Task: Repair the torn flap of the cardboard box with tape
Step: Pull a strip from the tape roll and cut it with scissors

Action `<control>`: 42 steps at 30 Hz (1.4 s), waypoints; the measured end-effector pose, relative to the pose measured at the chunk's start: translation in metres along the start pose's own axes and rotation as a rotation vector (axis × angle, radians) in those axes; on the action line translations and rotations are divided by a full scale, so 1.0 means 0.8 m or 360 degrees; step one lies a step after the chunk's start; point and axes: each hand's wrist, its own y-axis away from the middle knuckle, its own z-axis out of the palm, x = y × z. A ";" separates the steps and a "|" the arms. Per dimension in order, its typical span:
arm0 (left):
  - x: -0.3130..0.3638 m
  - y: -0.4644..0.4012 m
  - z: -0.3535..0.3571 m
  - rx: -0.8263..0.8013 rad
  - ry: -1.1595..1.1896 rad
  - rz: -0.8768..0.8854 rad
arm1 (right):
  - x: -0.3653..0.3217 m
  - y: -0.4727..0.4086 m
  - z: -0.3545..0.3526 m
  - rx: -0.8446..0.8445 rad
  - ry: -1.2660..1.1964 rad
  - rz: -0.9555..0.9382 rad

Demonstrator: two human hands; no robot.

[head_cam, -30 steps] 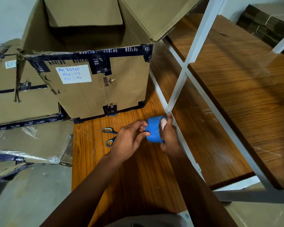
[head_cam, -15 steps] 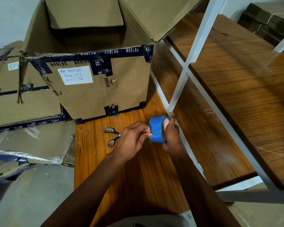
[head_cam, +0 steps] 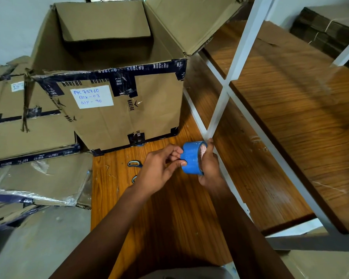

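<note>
A large open cardboard box (head_cam: 153, 109) stands on the wooden shelf (head_cam: 169, 214), its flaps up and its front rim bound with dark printed tape. Its front left corner is ragged, with a torn strip hanging down. A blue tape roll (head_cam: 191, 158) is held just in front of the box. My right hand (head_cam: 210, 170) wraps around the roll from the right. My left hand (head_cam: 161, 170) pinches at the roll's left face with thumb and fingertips. No loose tape end is visible.
Blue-handled scissors (head_cam: 134, 163) lie on the shelf, partly hidden under my left hand. Flattened taped cartons (head_cam: 32, 137) are stacked at the left. A white metal rack frame (head_cam: 224, 99) runs close to my right hand, with a higher wooden shelf (head_cam: 290, 109) beyond.
The hands and roll have stayed in about the same place. My left fingers shift on the roll's surface. The camera has tilted slightly, showing more of the box's inside.
</note>
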 end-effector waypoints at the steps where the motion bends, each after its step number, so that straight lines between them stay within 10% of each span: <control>1: 0.000 0.001 0.001 -0.0003 0.0006 -0.0006 | 0.000 0.000 -0.001 -0.0002 -0.0003 0.0008; 26: 0.008 -0.010 -0.013 0.0095 -0.0111 0.0084 | -0.006 -0.022 -0.003 0.0023 0.0048 -0.0136; 42: 0.012 -0.042 -0.036 -0.0409 -0.0480 0.0338 | -0.017 -0.026 -0.012 0.0018 0.0347 -0.0121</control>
